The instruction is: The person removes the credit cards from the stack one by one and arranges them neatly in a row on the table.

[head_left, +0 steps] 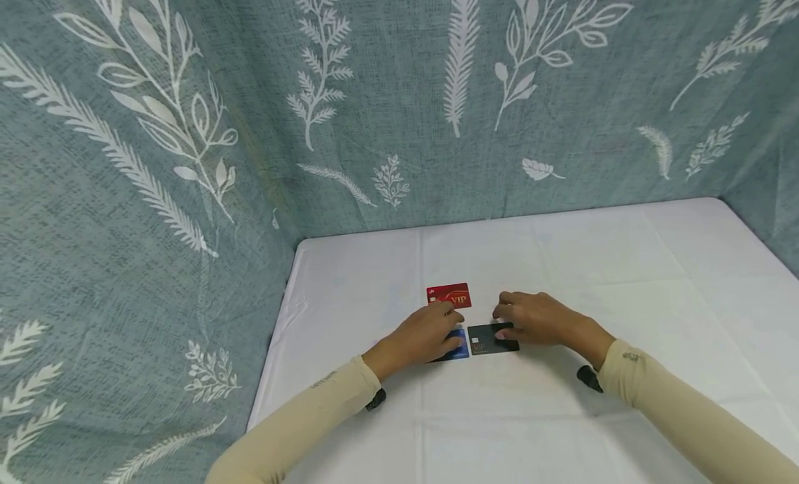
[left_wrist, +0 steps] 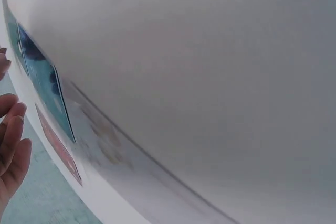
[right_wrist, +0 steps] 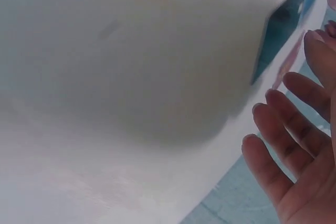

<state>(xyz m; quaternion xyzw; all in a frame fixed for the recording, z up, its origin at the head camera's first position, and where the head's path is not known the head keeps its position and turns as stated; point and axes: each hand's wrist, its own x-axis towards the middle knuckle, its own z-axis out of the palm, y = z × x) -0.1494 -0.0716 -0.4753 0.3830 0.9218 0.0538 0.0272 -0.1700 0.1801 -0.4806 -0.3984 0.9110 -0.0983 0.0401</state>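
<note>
Three bank-style cards lie flat in a small group. The red VIP card [head_left: 458, 290] is farthest back, with the blue card [head_left: 460, 351] and the black VIP card [head_left: 483, 340] side by side in front of it. Over the blue card hovers my left hand [head_left: 423, 336], hiding much of it; its fingers [left_wrist: 16, 145] look loosely bent, with nothing between them. My right hand [head_left: 538, 319] is above the right end of the black card, thumb over it. In the right wrist view its fingers [right_wrist: 286, 135] are spread and relaxed, and hold nothing. Whether either thumb touches a card, I cannot tell.
A white cloth [head_left: 530, 428] with fold creases covers the table. Teal curtains [head_left: 399, 102] with white leaf patterns hang behind it and along the left and right sides. Dark wrist-worn devices [head_left: 589, 378] sit beneath both beige sleeves [head_left: 680, 408].
</note>
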